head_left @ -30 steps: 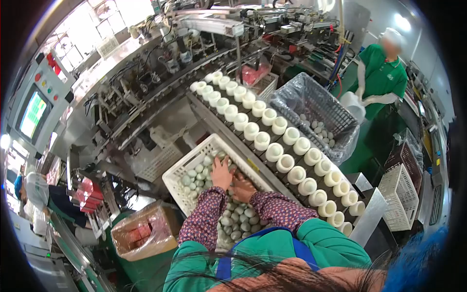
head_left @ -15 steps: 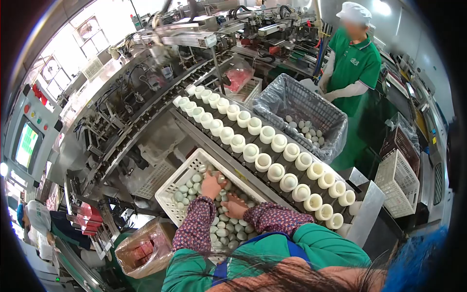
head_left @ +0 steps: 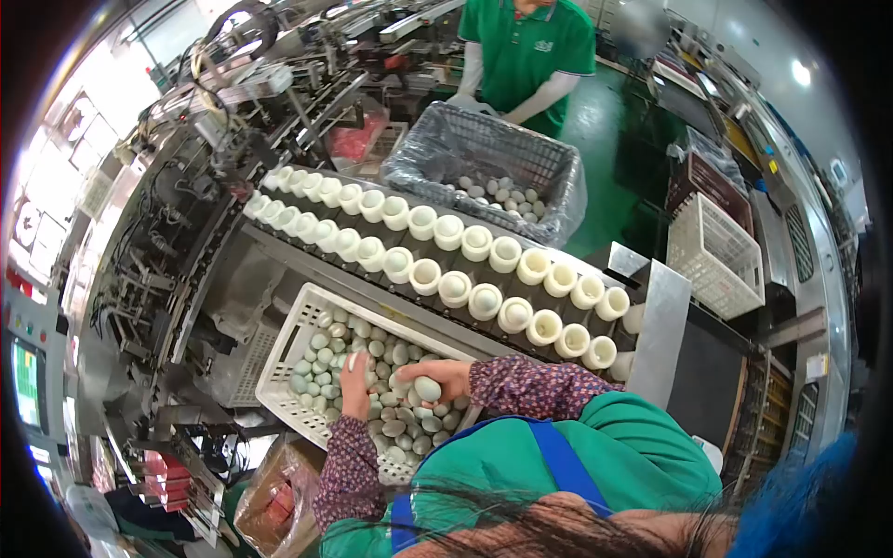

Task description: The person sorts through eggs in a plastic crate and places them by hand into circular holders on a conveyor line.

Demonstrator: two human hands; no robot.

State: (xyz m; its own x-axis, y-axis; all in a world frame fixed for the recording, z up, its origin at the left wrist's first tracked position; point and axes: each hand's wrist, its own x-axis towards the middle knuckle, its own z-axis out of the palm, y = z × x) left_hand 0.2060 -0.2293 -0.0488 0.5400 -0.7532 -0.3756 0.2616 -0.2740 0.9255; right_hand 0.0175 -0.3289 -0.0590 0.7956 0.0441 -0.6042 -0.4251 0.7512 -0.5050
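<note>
A white plastic crate [head_left: 296,337] full of pale greenish eggs [head_left: 394,428] stands in front of me. Over its right part my right hand [head_left: 445,374] is closed round an egg [head_left: 427,389], which bulges out under the fingers. My left hand [head_left: 354,389] is upright over the middle of the eggs, its fingers curled at a pale egg [head_left: 352,362] that shows partly between them. Beyond the crate runs a conveyor [head_left: 372,290] with two rows of white cups [head_left: 455,289]; eggs sit in some of them.
Across the conveyor a person in a green shirt [head_left: 530,46] stands at a plastic-lined basket [head_left: 558,177] holding eggs. A metal guard [head_left: 659,325] closes the conveyor's right end. Machinery [head_left: 223,139] lies to the left. A lined cardboard box [head_left: 279,498] is at lower left.
The view has swung right and down. Both hands have risen from among the eggs, and an egg now shows in the right hand.
</note>
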